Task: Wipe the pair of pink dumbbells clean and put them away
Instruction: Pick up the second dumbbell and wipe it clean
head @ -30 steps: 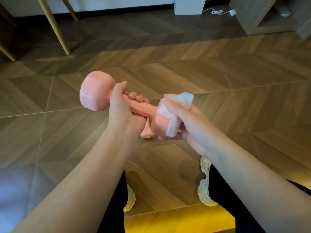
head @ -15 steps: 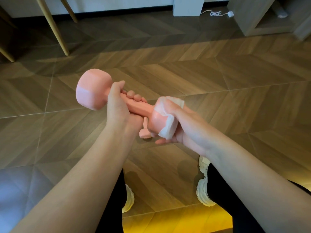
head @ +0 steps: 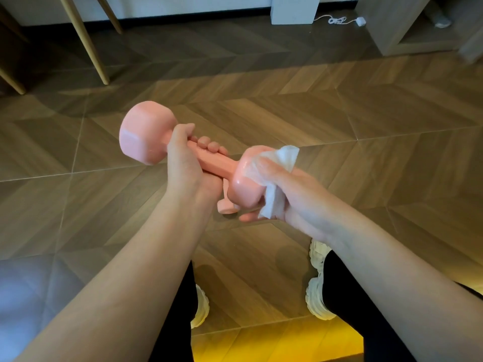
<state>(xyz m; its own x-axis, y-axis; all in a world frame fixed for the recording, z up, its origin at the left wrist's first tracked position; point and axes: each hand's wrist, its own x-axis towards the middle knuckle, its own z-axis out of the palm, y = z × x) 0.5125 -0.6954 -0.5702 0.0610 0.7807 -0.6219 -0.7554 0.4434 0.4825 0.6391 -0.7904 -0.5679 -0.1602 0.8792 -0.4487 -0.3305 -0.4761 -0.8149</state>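
Head camera looks down on a brown wooden floor laid in a chevron pattern [head: 366,113], and the person stands over it with both bare forearms reaching forward above black trouser legs [head: 345,296]. Along the far wall I see a grey open-fronted cabinet [head: 392,24], slanted pale wooden chair legs [head: 86,40] and a white square post [head: 295,9].

Held in the air between the hands, well above the floor, is a glossy pink dumbbell with faceted heads [head: 213,164], lying tilted with its far head up to the left. The left hand [head: 185,165] grips the handle, fingers curled round it. The right hand [head: 295,194] wraps a crumpled white wipe [head: 283,158] round the near head, thumb pressing the cloth on top and fingers cupped underneath.

Chunky white trainers [head: 317,296] show below the arms. A thin white cable with a plug [head: 339,20] lies by the post. Just under the near head peeks a small pink rounded piece [head: 226,206]; I cannot tell what it is.
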